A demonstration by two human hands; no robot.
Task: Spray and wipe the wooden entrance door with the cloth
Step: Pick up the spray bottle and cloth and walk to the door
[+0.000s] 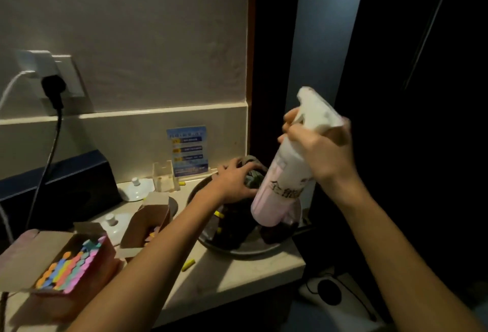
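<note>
My right hand (320, 146) grips the neck and trigger of a white-and-pink spray bottle (282, 183), held tilted in the air above the round tray (237, 248). A dark grey cloth (253, 173) lies bunched at the tray's far side, and my left hand (235, 181) has its fingers curled over it. The dark door surface (422, 94) fills the right side, dim and hard to make out.
The pale counter (224, 273) carries open boxes of coloured chalk (71, 271), two white lids (137, 189), a small acrylic holder, a blue sign and loose yellow chalk pieces. A black box stands at the left under a wall socket with plugs. The counter's edge drops to the floor on the right.
</note>
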